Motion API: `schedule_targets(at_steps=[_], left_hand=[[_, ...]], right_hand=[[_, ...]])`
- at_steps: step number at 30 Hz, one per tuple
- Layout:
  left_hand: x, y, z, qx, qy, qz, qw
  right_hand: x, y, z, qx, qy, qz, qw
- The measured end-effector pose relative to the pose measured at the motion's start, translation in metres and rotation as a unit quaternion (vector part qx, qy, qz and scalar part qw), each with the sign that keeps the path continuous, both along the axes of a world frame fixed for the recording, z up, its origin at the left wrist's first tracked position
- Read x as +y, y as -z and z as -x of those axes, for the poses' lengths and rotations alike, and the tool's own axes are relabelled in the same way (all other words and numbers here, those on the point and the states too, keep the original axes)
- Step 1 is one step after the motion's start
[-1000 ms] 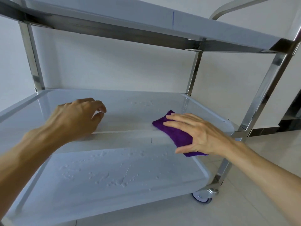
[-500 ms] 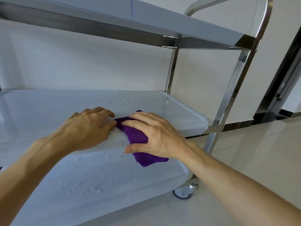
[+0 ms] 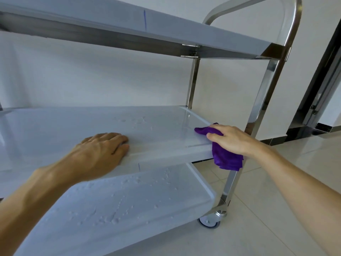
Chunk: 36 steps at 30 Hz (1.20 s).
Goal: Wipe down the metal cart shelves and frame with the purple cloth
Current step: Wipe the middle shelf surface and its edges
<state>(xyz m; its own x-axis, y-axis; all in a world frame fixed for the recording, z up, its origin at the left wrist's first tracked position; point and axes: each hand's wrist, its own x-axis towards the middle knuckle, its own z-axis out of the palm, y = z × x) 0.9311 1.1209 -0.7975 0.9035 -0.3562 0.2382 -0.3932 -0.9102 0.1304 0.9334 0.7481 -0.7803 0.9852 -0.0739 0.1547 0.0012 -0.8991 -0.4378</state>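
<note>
A three-tier metal cart stands in front of me, with a top shelf (image 3: 203, 36), a middle shelf (image 3: 73, 124) and a bottom shelf (image 3: 129, 206). My right hand (image 3: 230, 140) grips the folded purple cloth (image 3: 226, 157) over the front right corner of the middle shelf, part of the cloth hanging below the rim. My left hand (image 3: 100, 154) rests flat, palm down, on the front rim of the middle shelf, left of centre. Water droplets lie on the middle and bottom shelves.
A shiny upright frame post (image 3: 265, 100) rises just behind the right hand, with the curved push handle (image 3: 239, 8) above. A caster wheel (image 3: 209, 221) sits on the pale tiled floor (image 3: 276, 191). A dark door frame (image 3: 323, 85) stands at the right; a white wall lies behind.
My right hand has slid the cloth to the right along the front rim, from beside my left hand to the right corner. My left hand stays on the rim.
</note>
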Motion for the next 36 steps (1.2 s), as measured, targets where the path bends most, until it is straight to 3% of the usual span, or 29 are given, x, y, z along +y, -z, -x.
schedule_targets(at_steps=[10,14,17,21,26,30,32,34,36], left_hand=[[0.011,0.004,0.027,-0.034,0.014,-0.013,0.999],[0.020,0.000,0.037,-0.036,0.021,-0.007,0.999],[0.033,-0.008,0.036,-0.037,0.007,-0.009,0.999],[0.066,-0.014,0.023,-0.051,-0.050,-0.001,0.997],[0.080,-0.006,0.018,0.049,-0.067,0.010,0.996],[0.076,-0.004,0.020,0.035,-0.044,0.001,0.998],[0.076,-0.003,0.020,0.034,-0.040,-0.001,0.999],[0.077,-0.002,0.019,0.029,-0.035,-0.001,0.999],[0.081,0.001,0.017,0.023,-0.030,0.006,0.999]], right_hand=[[0.063,-0.010,-0.046,0.006,0.079,0.081,0.994],[0.129,-0.012,-0.044,-0.001,-0.046,0.078,0.996],[0.172,-0.009,-0.027,-0.019,-0.184,0.115,0.976],[0.166,-0.006,0.002,0.003,-0.285,0.074,0.956],[0.092,-0.017,-0.001,0.019,-0.159,0.084,0.984],[0.054,-0.016,-0.044,0.003,0.021,0.027,0.999],[0.065,-0.016,-0.071,0.015,0.079,0.048,0.996],[0.099,-0.017,-0.094,0.029,0.076,0.089,0.993],[0.146,-0.017,-0.108,0.029,0.007,0.094,0.995]])
